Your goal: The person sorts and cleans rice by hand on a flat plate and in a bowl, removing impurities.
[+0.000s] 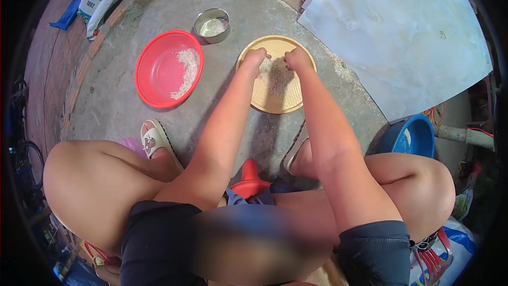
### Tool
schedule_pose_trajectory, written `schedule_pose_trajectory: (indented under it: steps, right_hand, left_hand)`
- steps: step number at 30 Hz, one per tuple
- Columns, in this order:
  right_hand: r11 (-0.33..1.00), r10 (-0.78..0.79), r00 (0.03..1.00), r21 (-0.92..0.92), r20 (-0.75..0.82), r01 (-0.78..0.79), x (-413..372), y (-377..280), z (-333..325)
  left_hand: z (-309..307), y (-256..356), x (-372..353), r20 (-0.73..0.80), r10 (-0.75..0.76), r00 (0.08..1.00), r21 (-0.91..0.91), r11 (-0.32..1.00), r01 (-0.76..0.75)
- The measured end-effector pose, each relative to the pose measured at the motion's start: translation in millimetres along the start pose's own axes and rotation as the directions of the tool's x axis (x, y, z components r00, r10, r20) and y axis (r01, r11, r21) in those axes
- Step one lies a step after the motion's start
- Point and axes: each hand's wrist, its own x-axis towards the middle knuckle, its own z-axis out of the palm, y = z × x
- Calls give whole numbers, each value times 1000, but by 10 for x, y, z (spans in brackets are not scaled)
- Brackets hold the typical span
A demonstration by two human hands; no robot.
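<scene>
A round yellow tray (259,100) lies on the concrete floor in front of me, with pale rice-like grains (275,79) spread over its middle. Over the upper left of the tray is my left hand (256,59), its fingers curled closed. My right hand (297,59) is over the upper right, also with curled fingers, a short gap away from the left. Whatever the fingers hold is hidden or too small to name.
A red basin (151,74) with pale grains stands to the left, beside a metal bowl (203,26). A marbled panel (391,32) lies at the upper right, a blue basin (420,137) below it. Printed sacks (103,0) lie upper left. My sandalled feet flank a red plastic object (250,175).
</scene>
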Motion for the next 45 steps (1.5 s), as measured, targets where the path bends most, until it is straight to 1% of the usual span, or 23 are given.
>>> schedule_pose_trajectory:
  steps: [1,2,3,5,7,8,9,11,13,16,18,20,22,26,28,30,32,34,35,38,40,41,45]
  right_hand:
    - [999,-15,996,-39,-89,12,6,94,46]
    - [999,-16,996,-41,-91,12,-7,140,78]
    - [999,-15,996,-30,-87,13,-13,180,106]
    - [1000,-19,996,-21,-82,17,-31,239,118]
    - [993,-119,987,12,-106,121,-65,273,101]
    - [992,-122,987,10,-106,123,-90,250,72]
    - [994,-99,990,29,-104,103,-104,225,38]
    - [995,-79,992,48,-101,84,-113,198,7]
    - [985,-51,997,161,-49,59,-86,189,-1]
    - [976,-99,995,194,-5,98,-79,174,15]
    - [976,-129,992,174,-16,130,-63,204,67]
    - [975,-158,987,152,-26,160,-74,205,74]
    - [972,-215,970,70,-117,224,-134,188,50]
    - [984,-165,978,46,-128,172,-145,163,-4]
    - [981,-69,993,173,-99,85,-43,224,54]
    - [980,-81,994,176,-80,94,-67,219,67]
    - [978,-94,994,180,-61,104,-79,213,96]
    - [968,-216,976,130,1,214,-84,203,140]
    - [968,-216,976,130,2,213,-117,171,130]
    - [961,-200,980,197,12,194,-179,104,63]
    - [954,-156,985,270,68,132,-189,84,33]
    - [954,-155,985,270,69,132,-160,110,53]
    - [953,-175,984,256,27,162,-74,207,126]
  left_hand:
    - [50,45,-150,-65,29,997,170,985,-18]
    - [53,40,-189,-129,69,989,336,942,-22]
    - [56,40,-227,-128,71,989,334,942,-24]
    - [54,48,-317,-110,130,985,461,885,-65]
    - [76,70,-413,-106,112,988,407,912,-60]
    - [81,82,-449,-99,93,991,354,934,-53]
    - [76,97,-483,-100,95,990,353,934,-55]
    - [48,114,-527,-46,124,991,407,908,-95]
    - [4,119,-545,-23,141,990,437,892,-117]
    - [-59,75,-522,-10,164,986,453,880,-142]
    - [-100,71,-537,-20,172,985,439,886,-146]
    - [-161,75,-527,-55,138,989,512,854,-90]
    - [-205,50,-496,-71,148,986,518,851,-90]
    - [-217,44,-528,-79,172,982,551,828,-100]
    - [-221,54,-495,-68,153,986,591,803,-84]
    - [-211,46,-489,-57,134,989,629,774,-68]
    - [-152,32,-540,32,98,995,556,825,-100]
    - [-87,68,-642,62,70,996,560,823,-93]
    - [-78,64,-637,92,43,995,564,821,-88]
    - [-65,62,-616,86,42,995,526,846,-81]
    - [-79,63,-596,99,43,994,555,827,-91]
    - [-88,65,-593,112,44,993,583,806,-102]
    - [-125,49,-534,108,36,993,567,819,-92]
